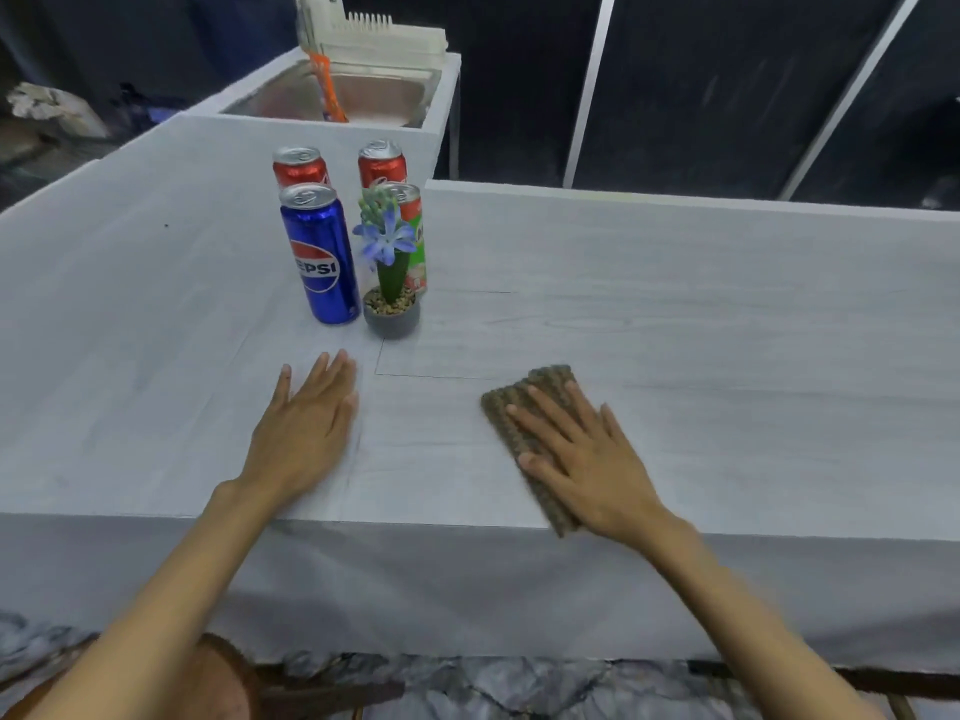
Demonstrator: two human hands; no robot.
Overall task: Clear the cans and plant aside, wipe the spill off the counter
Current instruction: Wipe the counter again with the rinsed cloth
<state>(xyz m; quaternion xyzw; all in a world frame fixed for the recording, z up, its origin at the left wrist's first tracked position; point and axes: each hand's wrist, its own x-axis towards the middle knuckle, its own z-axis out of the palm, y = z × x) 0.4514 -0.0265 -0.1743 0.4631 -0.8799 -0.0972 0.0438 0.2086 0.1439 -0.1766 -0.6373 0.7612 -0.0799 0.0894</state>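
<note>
Grey tabletop [675, 330] seen from above, w/ the potted plant [390, 283] as the reference pt. It's a small grey pot w/ pebbles, a green stem & blue flowers, standing upright. Just left of the plant, nearly touching: a blue Pepsi can [319, 257]. Right behind the plant, partly hidden by its flowers: a green can [417, 236]. Further behind the plant are a red can [300, 169] to the left & a second red can [382, 166] straight back. All four cans are upright.

Your left hand [306, 423] lies palm down on the tabletop, in front of the plant & a bit left, fingers straight, holding nothing. Your right hand [587, 459] is in front of the plant & to its right, well apart from it. Its fingers are spread flat, pressing on a brown knitted cloth [550, 379] near the tabletop's front edge.

Far behind the plant: a steel sink [374, 93] w/ a white dish rack [379, 36].
</note>
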